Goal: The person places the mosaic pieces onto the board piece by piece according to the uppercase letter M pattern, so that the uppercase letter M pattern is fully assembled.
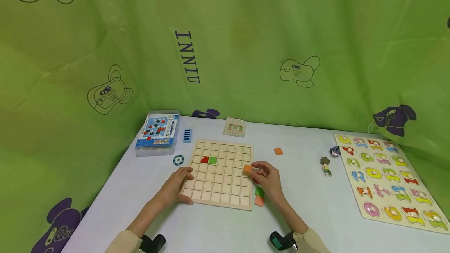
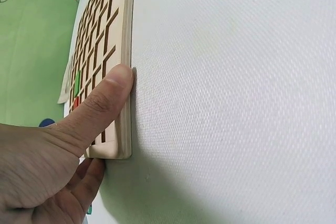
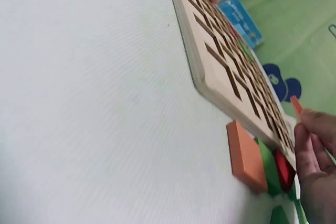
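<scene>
A wooden grid board (image 1: 220, 175) lies on the table, with a red-and-white tile (image 1: 204, 160) and a green tile (image 1: 212, 160) in neighbouring cells. My left hand (image 1: 174, 187) grips the board's near left corner; in the left wrist view the thumb (image 2: 102, 98) lies on the front edge and the fingers go round the side. Over the board's right edge, my right hand (image 1: 268, 179) pinches an orange tile (image 1: 247, 168) between thumb and fingers. Beneath that hand, beside the board, lie a green tile (image 1: 259, 191), an orange tile (image 1: 259, 201) and a partly hidden red tile (image 3: 284, 170).
Behind the board lies a patterned grid card (image 1: 234, 127). A loose orange tile (image 1: 278, 151) is farther right. At left are a boxed set (image 1: 158, 134), a blue piece (image 1: 187, 136) and a round chip (image 1: 178, 160). Two small figures (image 1: 325, 166) stand near a number puzzle board (image 1: 390, 182).
</scene>
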The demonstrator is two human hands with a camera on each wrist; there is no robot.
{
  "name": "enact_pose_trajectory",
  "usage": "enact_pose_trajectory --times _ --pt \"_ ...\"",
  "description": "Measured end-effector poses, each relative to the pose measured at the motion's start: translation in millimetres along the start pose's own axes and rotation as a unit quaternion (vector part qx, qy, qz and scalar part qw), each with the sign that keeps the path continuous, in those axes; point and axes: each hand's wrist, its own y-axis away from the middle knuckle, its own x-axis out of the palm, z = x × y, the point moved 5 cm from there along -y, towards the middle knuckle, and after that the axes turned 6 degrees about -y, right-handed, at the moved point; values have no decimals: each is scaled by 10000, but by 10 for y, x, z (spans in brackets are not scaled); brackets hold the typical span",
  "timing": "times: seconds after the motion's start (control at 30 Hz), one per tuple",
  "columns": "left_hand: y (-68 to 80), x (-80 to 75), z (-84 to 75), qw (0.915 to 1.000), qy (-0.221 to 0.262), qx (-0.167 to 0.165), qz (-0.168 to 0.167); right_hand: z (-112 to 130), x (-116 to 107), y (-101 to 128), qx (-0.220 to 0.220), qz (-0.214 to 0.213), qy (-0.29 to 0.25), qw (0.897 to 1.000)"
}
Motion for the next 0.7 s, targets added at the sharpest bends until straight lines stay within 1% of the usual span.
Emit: enact_pose_trajectory --times 0.13,0.4,0.6,0.7 --pt "2 3 4 10000 8 -7 3 14 95 -56 19 11 21 10000" --pt "6 2 11 10000 53 -69 -4 4 252 -134 -116 72 -251 9996" --pt "12 5 13 10000 71 -62 -4 -9 345 -188 -212 114 -185 9995" --pt "10 12 17 9999 76 -69 -4 -16 390 -221 -352 183 -147 9991"
